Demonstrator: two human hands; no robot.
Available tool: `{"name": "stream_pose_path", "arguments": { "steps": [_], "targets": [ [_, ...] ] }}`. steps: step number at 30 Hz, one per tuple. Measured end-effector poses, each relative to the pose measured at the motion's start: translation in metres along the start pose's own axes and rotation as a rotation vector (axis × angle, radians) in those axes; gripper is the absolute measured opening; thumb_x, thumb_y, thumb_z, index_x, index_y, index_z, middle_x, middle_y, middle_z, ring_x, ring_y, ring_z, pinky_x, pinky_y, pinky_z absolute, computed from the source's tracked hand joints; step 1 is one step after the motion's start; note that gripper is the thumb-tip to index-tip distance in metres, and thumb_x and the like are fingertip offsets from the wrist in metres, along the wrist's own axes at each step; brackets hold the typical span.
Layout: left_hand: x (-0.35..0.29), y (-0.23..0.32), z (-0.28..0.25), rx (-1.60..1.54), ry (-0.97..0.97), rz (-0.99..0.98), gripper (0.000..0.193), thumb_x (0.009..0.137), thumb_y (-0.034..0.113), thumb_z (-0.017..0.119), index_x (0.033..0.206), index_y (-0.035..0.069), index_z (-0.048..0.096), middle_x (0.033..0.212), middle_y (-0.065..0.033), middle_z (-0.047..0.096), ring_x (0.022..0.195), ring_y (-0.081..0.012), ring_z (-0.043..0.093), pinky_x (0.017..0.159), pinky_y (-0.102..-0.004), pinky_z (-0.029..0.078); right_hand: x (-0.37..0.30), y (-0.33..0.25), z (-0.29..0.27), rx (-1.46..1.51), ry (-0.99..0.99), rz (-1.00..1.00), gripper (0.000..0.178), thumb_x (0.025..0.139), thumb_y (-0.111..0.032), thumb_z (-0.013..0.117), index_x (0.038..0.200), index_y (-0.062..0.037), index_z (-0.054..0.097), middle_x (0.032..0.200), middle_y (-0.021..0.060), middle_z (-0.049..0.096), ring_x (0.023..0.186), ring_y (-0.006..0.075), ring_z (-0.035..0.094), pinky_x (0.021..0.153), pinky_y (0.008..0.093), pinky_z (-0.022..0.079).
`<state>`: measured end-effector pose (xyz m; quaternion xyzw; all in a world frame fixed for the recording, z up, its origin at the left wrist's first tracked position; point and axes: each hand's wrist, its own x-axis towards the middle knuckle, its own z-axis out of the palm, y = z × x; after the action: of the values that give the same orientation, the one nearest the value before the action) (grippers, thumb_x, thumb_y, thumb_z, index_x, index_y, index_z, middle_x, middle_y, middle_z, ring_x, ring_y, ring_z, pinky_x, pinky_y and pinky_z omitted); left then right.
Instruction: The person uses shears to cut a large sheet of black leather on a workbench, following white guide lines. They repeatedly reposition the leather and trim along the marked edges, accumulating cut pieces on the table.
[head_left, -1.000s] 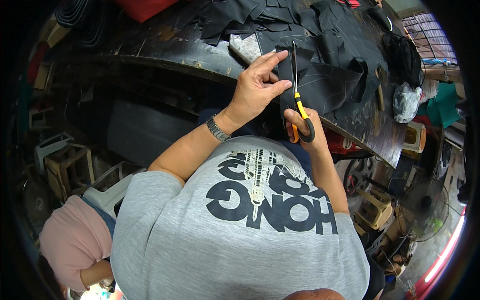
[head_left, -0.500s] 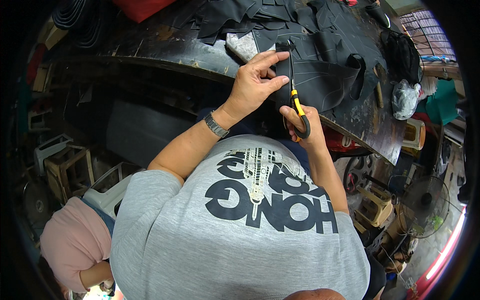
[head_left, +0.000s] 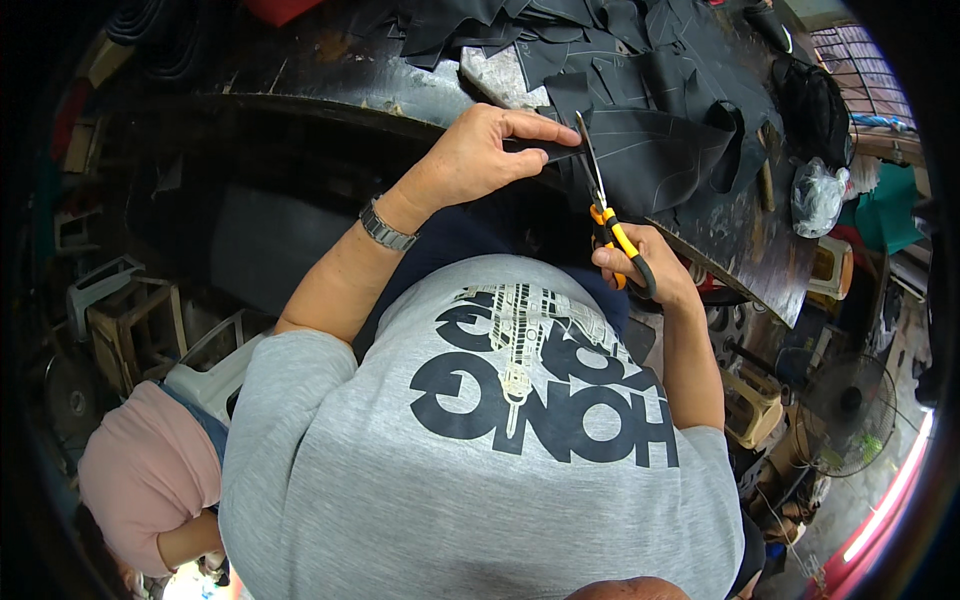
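Note:
My right hand (head_left: 655, 262) grips a pair of scissors (head_left: 594, 172) by their yellow, orange and black handles. The blades point away from me, tilted left, and look slightly parted. My left hand (head_left: 475, 155), with a metal watch on its wrist, is just left of the blades. Between its thumb and index finger it pinches a narrow piece of black sheet material (head_left: 560, 153). The index fingertip is close to the blade tips. Beyond both hands lies a larger black sheet (head_left: 650, 160) with pale marked lines, its right end curled up.
More black cut pieces (head_left: 590, 25) are heaped on the dark worn table (head_left: 330, 75). A pale slab (head_left: 495, 75) lies near its front edge. At the right are a plastic bag (head_left: 818, 198), a stool (head_left: 750, 405) and a fan (head_left: 850, 410). Another person in pink (head_left: 150, 470) is at the lower left.
My left hand has moved left, drawing the narrow black piece with it. My right hand and the scissors have shifted right and toward me, and the blades now lean more to the left.

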<state>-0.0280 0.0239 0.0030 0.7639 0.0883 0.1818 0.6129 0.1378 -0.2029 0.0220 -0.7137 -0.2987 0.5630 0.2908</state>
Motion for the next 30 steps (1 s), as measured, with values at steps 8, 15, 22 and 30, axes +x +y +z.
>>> {"name": "stream_pose_path", "arguments": {
  "steps": [8,15,22,30],
  "targets": [
    [-0.005,-0.001,-0.003,-0.104,-0.094,-0.161,0.032,0.086,0.002,0.061,0.115,0.006,0.073,0.113,-0.0097,0.072,0.104,-0.0155,0.067,0.096,-0.0287,0.049,0.004,0.009,0.002,0.088,-0.096,-0.087,0.056,0.079,-0.055,0.073,0.081,-0.0007,0.061,0.062,0.0049,0.057,0.053,0.0136,0.057,0.05,0.0251,0.047],
    [-0.007,-0.004,-0.004,-0.122,-0.124,-0.23,0.032,0.087,0.0,0.061,0.117,0.004,0.072,0.114,-0.0083,0.072,0.103,-0.0121,0.065,0.093,-0.0253,0.049,0.004,0.016,0.009,0.187,-0.08,-0.056,0.053,0.08,-0.053,0.075,0.081,-0.0019,0.062,0.061,0.0036,0.056,0.051,0.0127,0.057,0.047,0.0244,0.047],
    [-0.007,-0.006,-0.005,-0.196,-0.113,-0.216,0.032,0.087,0.001,0.062,0.117,0.005,0.072,0.114,-0.0087,0.072,0.103,-0.0133,0.066,0.092,-0.0248,0.049,0.005,0.017,0.015,0.099,0.016,0.006,0.053,0.077,-0.054,0.077,0.081,-0.0037,0.06,0.061,0.0019,0.054,0.051,0.0113,0.056,0.046,0.0232,0.046],
    [-0.008,-0.011,-0.005,-0.22,-0.076,-0.202,0.028,0.086,0.006,0.064,0.112,0.007,0.074,0.108,-0.011,0.073,0.098,-0.0156,0.068,0.092,-0.0279,0.051,0.003,0.012,0.017,0.092,0.065,-0.001,0.049,0.076,-0.05,0.08,0.075,-0.0048,0.06,0.054,-0.0003,0.05,0.043,0.0097,0.051,0.041,0.0216,0.041]
  ]
}}
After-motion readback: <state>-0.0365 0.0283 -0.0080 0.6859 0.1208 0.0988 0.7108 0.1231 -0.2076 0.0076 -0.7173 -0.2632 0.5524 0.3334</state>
